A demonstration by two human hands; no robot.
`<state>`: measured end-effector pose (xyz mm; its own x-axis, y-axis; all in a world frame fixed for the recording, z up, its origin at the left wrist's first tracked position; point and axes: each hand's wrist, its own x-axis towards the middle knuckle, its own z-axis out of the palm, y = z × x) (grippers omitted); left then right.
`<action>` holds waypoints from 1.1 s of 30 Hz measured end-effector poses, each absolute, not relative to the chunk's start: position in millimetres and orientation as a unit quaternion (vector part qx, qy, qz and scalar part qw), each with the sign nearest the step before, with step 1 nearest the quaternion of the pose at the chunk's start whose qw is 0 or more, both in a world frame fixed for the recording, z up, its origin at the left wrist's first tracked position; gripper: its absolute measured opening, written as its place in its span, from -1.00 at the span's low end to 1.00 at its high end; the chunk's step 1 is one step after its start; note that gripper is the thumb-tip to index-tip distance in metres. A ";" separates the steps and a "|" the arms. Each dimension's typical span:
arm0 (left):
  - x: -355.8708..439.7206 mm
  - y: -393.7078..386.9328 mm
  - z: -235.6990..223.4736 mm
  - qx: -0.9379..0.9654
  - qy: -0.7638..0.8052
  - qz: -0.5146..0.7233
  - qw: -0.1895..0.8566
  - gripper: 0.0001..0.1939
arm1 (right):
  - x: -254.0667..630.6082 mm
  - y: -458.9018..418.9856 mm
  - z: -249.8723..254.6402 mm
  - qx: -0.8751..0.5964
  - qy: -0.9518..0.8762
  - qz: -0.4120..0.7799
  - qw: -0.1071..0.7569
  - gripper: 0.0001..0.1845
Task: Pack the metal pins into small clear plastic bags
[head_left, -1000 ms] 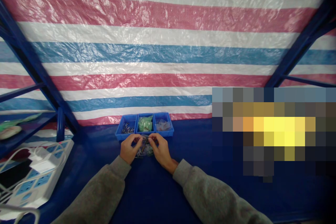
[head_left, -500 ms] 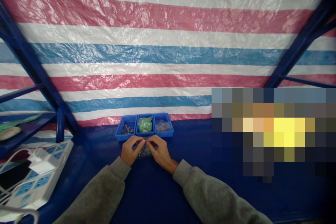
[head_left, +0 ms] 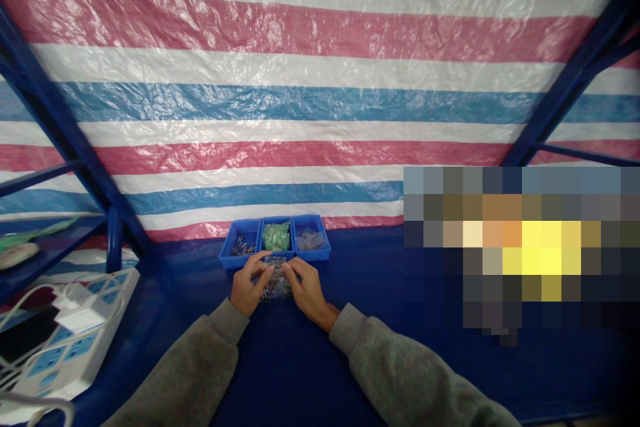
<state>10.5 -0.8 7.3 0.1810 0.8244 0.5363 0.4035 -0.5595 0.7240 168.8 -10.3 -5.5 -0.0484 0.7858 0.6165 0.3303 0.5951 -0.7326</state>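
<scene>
Between my hands is a small clear plastic bag (head_left: 276,285) with dark and pale little pieces inside, too small to name. My left hand (head_left: 249,283) pinches the bag's upper left side between thumb and fingers. At its upper right side my right hand (head_left: 306,287) pinches it in the same way. Just beyond the hands stand three joined blue bins. The left bin (head_left: 227,252) holds several thin metal pieces like screws. Green packets (head_left: 276,236) fill the middle one, and clear plastic bags (head_left: 310,239) lie in the right one.
A white power strip (head_left: 107,327) with cables and a white plug adapter (head_left: 83,310) lies at the left on the blue table (head_left: 285,367). Blue metal posts (head_left: 75,140) stand at the sides, before a striped plastic sheet (head_left: 310,107). A blurred-out patch covers the right.
My thumbs and fingers have spread a little apart along the bag's top, so more of the clear bag shows between them. The bins have not moved.
</scene>
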 end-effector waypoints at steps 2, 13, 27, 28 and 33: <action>9.8 1.1 6.1 0.710 0.410 0.507 0.266 -0.65 | 168.5 -9.9 -5.3 -0.400 -0.677 0.210 0.580 -0.76; 11.7 -0.1 7.9 0.694 0.391 0.508 0.329 -0.67 | 168.2 -5.7 -11.5 -0.396 -0.677 0.209 0.584 -0.77; 7.7 -0.4 14.5 0.781 0.389 0.485 0.065 -0.84 | 167.4 -7.2 -6.6 -0.398 -0.668 0.216 0.590 -0.87; 8.0 0.1 13.8 0.786 0.383 0.482 0.064 -0.84 | 167.3 -6.8 -7.1 -0.397 -0.669 0.217 0.590 -0.86; 8.1 2.0 9.5 0.800 0.366 0.471 0.059 -0.86 | 167.2 -6.5 -8.8 -0.395 -0.672 0.215 0.589 -0.85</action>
